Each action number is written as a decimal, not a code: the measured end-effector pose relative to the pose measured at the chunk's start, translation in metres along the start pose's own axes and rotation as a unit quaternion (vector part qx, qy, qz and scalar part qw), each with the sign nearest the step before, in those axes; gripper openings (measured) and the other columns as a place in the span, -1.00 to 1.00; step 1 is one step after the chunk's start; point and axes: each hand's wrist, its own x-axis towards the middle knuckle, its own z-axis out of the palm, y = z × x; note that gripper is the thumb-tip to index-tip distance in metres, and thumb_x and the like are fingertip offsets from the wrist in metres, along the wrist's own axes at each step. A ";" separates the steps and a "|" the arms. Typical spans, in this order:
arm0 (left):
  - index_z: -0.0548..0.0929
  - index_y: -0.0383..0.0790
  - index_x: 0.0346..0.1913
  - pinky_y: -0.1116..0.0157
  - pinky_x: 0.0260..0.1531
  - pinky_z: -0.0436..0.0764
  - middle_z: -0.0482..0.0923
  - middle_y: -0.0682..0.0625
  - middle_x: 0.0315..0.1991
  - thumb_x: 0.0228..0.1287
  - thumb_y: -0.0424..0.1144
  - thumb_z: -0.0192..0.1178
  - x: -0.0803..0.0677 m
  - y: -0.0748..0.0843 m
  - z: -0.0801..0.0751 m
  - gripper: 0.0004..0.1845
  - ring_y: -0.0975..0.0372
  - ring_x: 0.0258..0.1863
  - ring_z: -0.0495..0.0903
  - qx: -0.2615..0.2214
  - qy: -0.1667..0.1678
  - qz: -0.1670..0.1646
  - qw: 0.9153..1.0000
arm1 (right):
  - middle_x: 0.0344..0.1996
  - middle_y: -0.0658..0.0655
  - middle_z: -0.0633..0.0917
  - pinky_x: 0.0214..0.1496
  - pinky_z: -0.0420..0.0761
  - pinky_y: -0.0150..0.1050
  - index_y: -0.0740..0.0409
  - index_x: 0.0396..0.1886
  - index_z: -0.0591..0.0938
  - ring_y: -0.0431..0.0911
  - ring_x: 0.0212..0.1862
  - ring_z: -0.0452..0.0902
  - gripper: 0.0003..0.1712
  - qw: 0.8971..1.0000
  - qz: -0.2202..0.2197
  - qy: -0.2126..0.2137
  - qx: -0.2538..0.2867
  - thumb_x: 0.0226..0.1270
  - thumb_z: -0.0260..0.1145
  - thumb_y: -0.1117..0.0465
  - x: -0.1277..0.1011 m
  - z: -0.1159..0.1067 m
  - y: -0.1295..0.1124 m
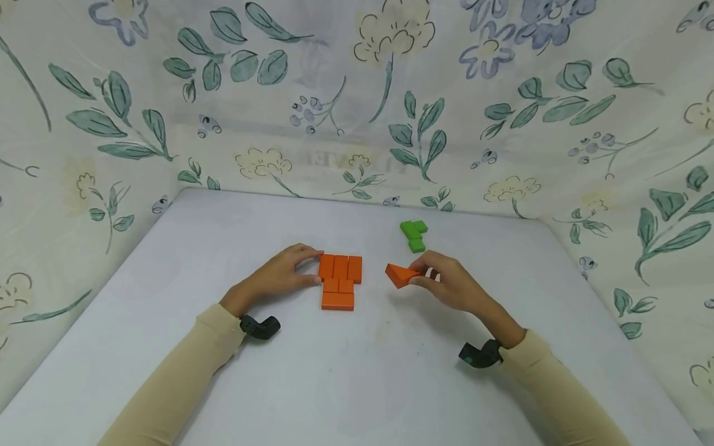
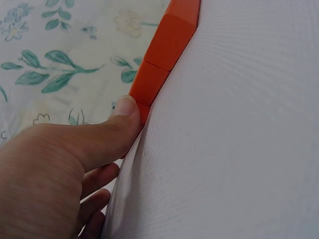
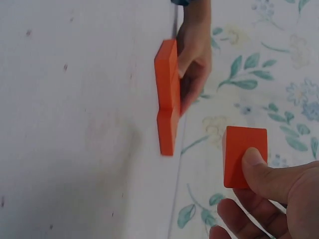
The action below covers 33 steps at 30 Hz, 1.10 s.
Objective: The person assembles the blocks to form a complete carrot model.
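Right hand (image 1: 449, 286) curled round a single orange block (image 1: 400, 274), thumb on one broad face and fingertips on the other, block lifted clear of the white table (image 1: 167, 347). Probably light, rigid wood with smooth painted faces and crisp edges; best pinched across the two flat faces near the middle, since a grip at a corner could let it twist or slip. Beyond that hand's fingertips, farther from the body, a small cluster of green blocks (image 1: 414, 233) lying flat, well apart from the held piece. Toward the other hand, the orange block assembly (image 1: 339, 280) flat on the table, pieces butted edge to edge. Left hand (image 1: 281, 272) resting against the assembly's outer side, thumb (image 2: 122, 119) pressed on its near edge, fingers bracketing the far corner, steadying it rather than lifting. Floral cloth (image 1: 357, 93) hanging all round the table.
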 end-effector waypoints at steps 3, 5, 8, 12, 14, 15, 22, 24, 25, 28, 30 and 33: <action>0.45 -0.06 0.42 -0.09 0.42 0.35 0.42 -0.09 0.36 0.27 0.09 0.35 0.000 0.000 -0.003 -0.30 0.01 0.41 0.35 0.001 0.003 0.001 1.000 | -0.25 0.05 0.70 -0.19 0.63 -0.29 0.18 -0.13 0.64 -0.13 -0.21 0.55 -0.78 1.000 -0.005 -0.007 0.004 0.25 0.44 0.30 0.004 0.002 -0.010; 0.46 -0.04 0.42 -0.11 0.42 0.34 0.41 -0.08 0.37 0.26 0.10 0.35 -0.001 -0.002 -0.002 -0.30 0.01 0.42 0.34 -0.001 0.003 -0.005 1.000 | -0.25 0.03 0.70 -0.19 0.63 -0.29 0.17 -0.14 0.64 -0.14 -0.21 0.54 -0.79 1.000 -0.003 -0.015 0.010 0.25 0.45 0.29 0.006 0.005 -0.016; 0.46 -0.01 0.41 -0.13 0.42 0.33 0.40 -0.07 0.38 0.25 0.11 0.35 -0.002 -0.003 0.000 -0.30 0.01 0.43 0.33 -0.007 0.002 -0.016 1.000 | -0.26 0.01 0.70 -0.19 0.62 -0.33 0.14 -0.15 0.65 -0.16 -0.22 0.53 -0.80 1.000 -0.005 -0.026 0.017 0.26 0.44 0.26 0.008 0.011 -0.021; 0.46 0.01 0.41 -0.13 0.41 0.35 0.40 -0.06 0.37 0.25 0.13 0.35 -0.002 -0.001 0.002 -0.30 0.01 0.42 0.33 -0.011 0.001 -0.011 1.000 | -0.27 -0.01 0.70 -0.20 0.62 -0.34 0.13 -0.17 0.66 -0.18 -0.23 0.53 -0.83 0.999 -0.015 -0.034 0.031 0.27 0.44 0.25 0.010 0.019 -0.028; 0.46 0.01 0.41 -0.13 0.40 0.36 0.41 -0.06 0.36 0.25 0.13 0.35 -0.003 -0.001 0.004 -0.30 0.01 0.41 0.34 -0.009 0.002 -0.009 1.000 | -0.28 -0.01 0.70 -0.20 0.62 -0.33 0.13 -0.17 0.66 -0.18 -0.23 0.53 -0.84 0.998 -0.023 -0.042 0.041 0.27 0.43 0.26 0.012 0.024 -0.032; 0.46 0.01 0.41 -0.13 0.40 0.36 0.41 -0.06 0.37 0.25 0.12 0.35 -0.003 -0.001 0.004 -0.30 0.01 0.41 0.34 -0.009 0.003 -0.009 1.000 | -0.28 0.00 0.70 -0.19 0.63 -0.32 0.13 -0.18 0.66 -0.18 -0.23 0.53 -0.84 0.997 -0.028 -0.047 0.045 0.27 0.44 0.27 0.014 0.027 -0.035; 0.45 -0.02 0.42 -0.15 0.39 0.36 0.41 -0.08 0.36 0.26 0.09 0.35 -0.006 -0.001 0.002 -0.30 -0.01 0.41 0.35 -0.008 0.007 -0.009 1.000 | -0.28 0.03 0.65 -0.19 0.65 -0.35 0.15 -0.19 0.68 -0.18 -0.23 0.53 -0.85 0.993 -0.066 -0.079 0.052 0.26 0.44 0.29 0.026 0.049 -0.052; 0.45 -0.01 0.42 -0.13 0.39 0.37 0.41 -0.07 0.36 0.26 0.11 0.34 -0.005 -0.003 0.002 -0.30 0.01 0.40 0.35 -0.005 0.006 -0.007 1.000 | -0.29 0.04 0.64 -0.17 0.68 -0.33 0.15 -0.19 0.67 -0.14 -0.22 0.53 -0.85 0.993 -0.070 -0.090 0.043 0.26 0.44 0.30 0.029 0.056 -0.055; 0.45 0.00 0.42 -0.12 0.39 0.37 0.41 -0.07 0.36 0.27 0.12 0.33 -0.005 -0.003 0.002 -0.30 0.01 0.41 0.35 -0.003 0.004 -0.006 1.000 | -0.29 0.04 0.63 -0.16 0.69 -0.31 0.16 -0.20 0.67 -0.11 -0.21 0.54 -0.85 0.992 -0.072 -0.095 0.039 0.26 0.44 0.30 0.030 0.059 -0.056; 0.44 0.00 0.43 -0.10 0.40 0.37 0.41 -0.06 0.37 0.28 0.13 0.32 -0.003 -0.004 0.003 -0.30 0.03 0.41 0.35 -0.001 0.001 -0.001 1.000 | -0.31 0.05 0.62 -0.15 0.71 -0.23 0.16 -0.22 0.66 -0.04 -0.20 0.55 -0.86 0.991 -0.077 -0.101 0.034 0.26 0.44 0.31 0.031 0.068 -0.056; 0.44 -0.01 0.43 -0.10 0.40 0.37 0.41 -0.06 0.36 0.27 0.13 0.32 -0.003 -0.005 0.002 -0.30 0.03 0.41 0.35 0.001 0.001 0.004 1.000 | -0.32 0.05 0.62 -0.15 0.71 -0.22 0.16 -0.24 0.66 -0.03 -0.20 0.55 -0.87 0.991 -0.079 -0.101 0.032 0.25 0.45 0.32 0.032 0.073 -0.055; 0.44 -0.02 0.43 -0.09 0.40 0.37 0.42 -0.06 0.36 0.27 0.12 0.33 -0.001 -0.004 0.002 -0.30 0.04 0.40 0.36 0.002 0.003 0.010 1.000 | -0.32 0.06 0.62 -0.16 0.70 -0.25 0.17 -0.25 0.65 -0.05 -0.21 0.55 -0.86 0.991 -0.083 -0.096 0.030 0.23 0.45 0.33 0.032 0.079 -0.053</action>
